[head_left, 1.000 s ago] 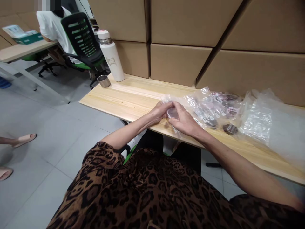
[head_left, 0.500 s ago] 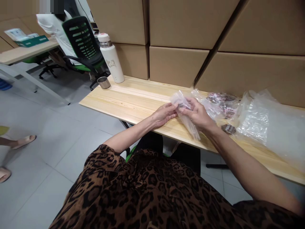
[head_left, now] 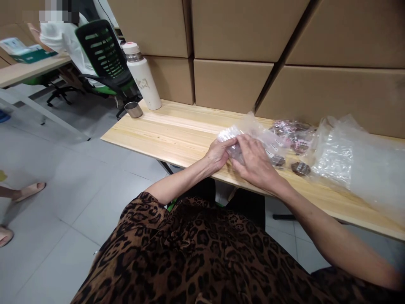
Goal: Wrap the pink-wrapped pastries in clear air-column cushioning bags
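Note:
A crinkled clear plastic bag (head_left: pixel 228 133) is bunched up just above the wooden table, between my two hands. My left hand (head_left: pixel 218 154) grips its left side, thumb on top. The fingers of my right hand (head_left: pixel 255 162) lie close together over the right side of the bag, with the thumb lower down; what is inside is hidden. Right of my right hand lie more clear packets (head_left: pixel 274 141) with small white labels, and a dark item (head_left: pixel 278 161) partly under them. A dark brown piece with pale lettering (head_left: pixel 300 169) rests farther right.
Pink-and-brown wrapped packets (head_left: pixel 294 131) and a large pile of clear bags (head_left: pixel 335 156) cover the table's right side. Cardboard boxes (head_left: pixel 234 84) wall the back. A white bottle (head_left: pixel 147 82) and metal cup (head_left: pixel 133 109) stand at the left end. A person (head_left: pixel 68 40) sits beyond.
The bag, held upright with its end hanging down before, is now gathered lower and flatter. My right hand has turned from a pinch to lying over it. Labelled packets show more beside it.

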The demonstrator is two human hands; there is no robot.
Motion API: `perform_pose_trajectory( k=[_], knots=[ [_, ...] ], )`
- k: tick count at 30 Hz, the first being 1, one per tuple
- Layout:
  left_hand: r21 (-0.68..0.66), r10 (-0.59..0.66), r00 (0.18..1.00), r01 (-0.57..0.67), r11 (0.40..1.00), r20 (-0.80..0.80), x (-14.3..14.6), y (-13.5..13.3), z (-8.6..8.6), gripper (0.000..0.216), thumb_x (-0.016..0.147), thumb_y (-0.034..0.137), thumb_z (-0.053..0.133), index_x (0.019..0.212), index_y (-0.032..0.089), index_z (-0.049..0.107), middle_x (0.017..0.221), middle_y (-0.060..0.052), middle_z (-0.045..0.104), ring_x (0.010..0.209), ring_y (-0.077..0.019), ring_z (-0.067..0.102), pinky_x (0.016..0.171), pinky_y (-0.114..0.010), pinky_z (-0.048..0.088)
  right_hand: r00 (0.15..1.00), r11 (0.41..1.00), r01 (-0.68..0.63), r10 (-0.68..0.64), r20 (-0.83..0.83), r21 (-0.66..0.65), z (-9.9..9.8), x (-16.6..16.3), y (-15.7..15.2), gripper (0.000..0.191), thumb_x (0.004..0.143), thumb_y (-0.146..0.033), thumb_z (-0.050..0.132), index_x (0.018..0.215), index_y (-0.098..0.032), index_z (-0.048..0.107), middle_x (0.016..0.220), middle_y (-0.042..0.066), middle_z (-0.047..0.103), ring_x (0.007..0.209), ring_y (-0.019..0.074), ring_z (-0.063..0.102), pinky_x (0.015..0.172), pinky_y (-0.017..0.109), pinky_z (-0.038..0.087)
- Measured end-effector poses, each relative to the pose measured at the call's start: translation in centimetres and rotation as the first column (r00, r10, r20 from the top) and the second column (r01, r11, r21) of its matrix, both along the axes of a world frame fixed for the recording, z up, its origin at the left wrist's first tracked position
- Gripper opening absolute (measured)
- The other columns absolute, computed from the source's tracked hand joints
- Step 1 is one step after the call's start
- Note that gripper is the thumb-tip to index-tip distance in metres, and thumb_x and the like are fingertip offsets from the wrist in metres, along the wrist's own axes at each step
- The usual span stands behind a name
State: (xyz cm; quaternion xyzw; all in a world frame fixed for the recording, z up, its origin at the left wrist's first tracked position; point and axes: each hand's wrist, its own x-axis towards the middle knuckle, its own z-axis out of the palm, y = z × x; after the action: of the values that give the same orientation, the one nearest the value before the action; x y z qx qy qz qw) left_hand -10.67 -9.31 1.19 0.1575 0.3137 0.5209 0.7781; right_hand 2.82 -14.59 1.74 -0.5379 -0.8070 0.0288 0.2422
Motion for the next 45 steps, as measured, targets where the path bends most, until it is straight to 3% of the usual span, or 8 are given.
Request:
perform_pose_trajectory(
  k=[6, 12, 19, 22, 29, 36, 41, 45],
  knots=[
    [0.013, -0.114, 0.993, 0.113, 0.993, 0.03, -1.3, -1.5, 1.2, 0.027, 0.108, 0.034, 0.059, 0.096, 0.016, 0.076, 0.088, -0.005, 0.077, 0.099, -0.017, 0.075, 0.107, -0.032, 0.053, 0.989, 1.0, 0.008, -0.012, 0.146, 0.025, -1.5, 0.3, 0.1, 0.074, 0.091, -0.015, 0.047, 0.163, 0.001, 0.034, 0.162, 0.033, 0.048, 0.149, 0.0456, 0.051, 0.121, 0.068, 0.044],
    [0.284, -0.149, 0.985, 0.169, 0.944, -0.088, -2.6, -1.9, 0.9, 0.019, 0.09, 0.031, 0.084, 0.106, 0.025, 0.075, 0.109, -0.001, 0.079, 0.12, -0.0184, 0.069, 0.111, -0.031, 0.047, 0.973, 0.998, -0.063, 0.065, -0.221, 0.015, 0.1, 1.7, 0.2, 0.061, 0.097, -0.024, 0.048, 0.157, -0.013, 0.041, 0.148, 0.024, 0.062, 0.131, 0.0377, 0.066, 0.112, 0.058, 0.054],
    [0.342, -0.274, 0.956, 0.293, 0.893, -0.103, -3.1, -1.2, 0.5, 0.027, 0.082, 0.024, 0.087, 0.107, 0.021, 0.079, 0.111, -0.007, 0.08, 0.113, -0.0227, 0.071, 0.104, -0.035, 0.052, 0.623, 0.872, -0.339, -0.073, -0.779, -0.353, 2.4, 2.5, 0.4, 0.049, 0.082, -0.053, 0.084, 0.118, -0.025, 0.065, 0.118, 0.007, 0.076, 0.108, 0.0281, 0.073, 0.1, 0.047, 0.06],
    [0.306, -0.274, 0.954, 0.298, 0.904, -0.121, -3.0, -1.3, 0.7, 0.027, 0.078, 0.022, 0.089, 0.103, 0.02, 0.08, 0.109, -0.007, 0.082, 0.111, -0.0221, 0.073, 0.103, -0.034, 0.053, 0.479, 0.83, -0.368, -0.216, -0.851, -0.418, 2.5, 2.9, 0.7, 0.058, 0.069, -0.051, 0.096, 0.115, -0.025, 0.071, 0.116, 0.006, 0.079, 0.107, 0.0279, 0.075, 0.099, 0.045, 0.061],
    [0.353, -0.185, 0.978, 0.207, 0.912, -0.097, -2.5, -1.9, 1.4, 0.035, 0.078, 0.021, 0.091, 0.11, 0.02, 0.076, 0.114, -0.007, 0.082, 0.117, -0.0222, 0.072, 0.104, -0.033, 0.051, 0.319, 0.847, -0.328, -0.316, -0.894, -0.417, 1.5, 2.6, 0.5, 0.061, 0.062, -0.048, 0.102, 0.11, -0.025, 0.073, 0.114, 0.006, 0.081, 0.096, 0.0268, 0.078, 0.089, 0.043, 0.065],
    [0.375, -0.143, 0.968, 0.214, 0.902, -0.208, -1.5, -1.5, 1.3, 0.028, 0.077, 0.03, 0.093, 0.096, 0.016, 0.078, 0.089, -0.002, 0.081, 0.084, -0.0141, 0.068, 0.091, -0.031, 0.051, 0.432, 0.876, -0.23, -0.298, -0.851, -0.424, 1.2, 2.9, 0.9, 0.06, 0.062, -0.061, 0.099, 0.099, -0.025, 0.067, 0.096, 0.005, 0.076, 0.087, 0.0273, 0.074, 0.08, 0.045, 0.063],
    [0.307, -0.039, 0.983, 0.093, 0.947, -0.177, -1.6, -0.8, 3.1, 0.01, 0.084, 0.012, 0.081, 0.092, 0.018, 0.078, 0.089, 0.0, 0.081, 0.085, -0.0142, 0.069, 0.093, -0.032, 0.052, 0.56, 0.926, -0.156, -0.205, -0.803, -0.345, 0.7, 3.9, 1.4, 0.097, 0.051, -0.055, 0.104, 0.133, -0.026, 0.061, 0.136, 0.012, 0.07, 0.121, 0.0316, 0.069, 0.099, 0.048, 0.061],
    [0.333, -0.035, 0.981, 0.098, 0.938, -0.191, -2.0, -0.8, 4.7, 0.007, 0.088, 0.01, 0.077, 0.091, 0.016, 0.076, 0.085, 0.0, 0.08, 0.08, -0.0122, 0.069, 0.091, -0.03, 0.054, 0.593, 0.783, -0.385, -0.196, -0.781, -0.488, 1.0, 4.2, 1.1, 0.078, 0.057, -0.058, 0.101, 0.119, -0.022, 0.071, 0.121, 0.011, 0.076, 0.106, 0.0294, 0.072, 0.09, 0.045, 0.062]
  ],
)
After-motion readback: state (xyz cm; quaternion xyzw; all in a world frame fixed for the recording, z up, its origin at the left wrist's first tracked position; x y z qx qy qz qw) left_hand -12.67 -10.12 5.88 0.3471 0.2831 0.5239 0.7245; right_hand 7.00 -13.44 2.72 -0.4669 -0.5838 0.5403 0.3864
